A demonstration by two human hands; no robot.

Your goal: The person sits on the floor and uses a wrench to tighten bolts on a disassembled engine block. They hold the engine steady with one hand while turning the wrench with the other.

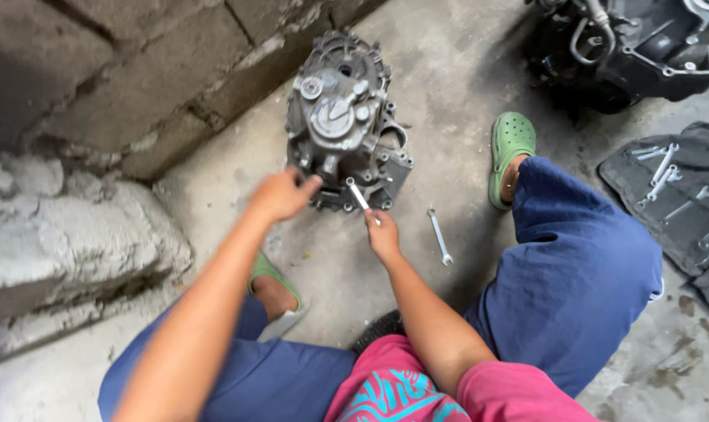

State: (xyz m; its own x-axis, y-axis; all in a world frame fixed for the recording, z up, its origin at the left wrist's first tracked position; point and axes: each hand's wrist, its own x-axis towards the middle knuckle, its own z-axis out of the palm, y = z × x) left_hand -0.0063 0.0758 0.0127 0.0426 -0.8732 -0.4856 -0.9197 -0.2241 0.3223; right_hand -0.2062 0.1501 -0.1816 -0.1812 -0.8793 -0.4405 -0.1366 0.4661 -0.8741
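We braced the gearbox casing with our left hand, fingers spread; our right hand gripped a wrench on a lower bolt, probably mid-loosening, needing steady turning.

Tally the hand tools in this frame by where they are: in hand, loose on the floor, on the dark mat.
Wrench in the right hand, on the gearbox housing: 1
Wrench on the floor: 1
Wrenches on the dark mat: about 5
Total: about 7
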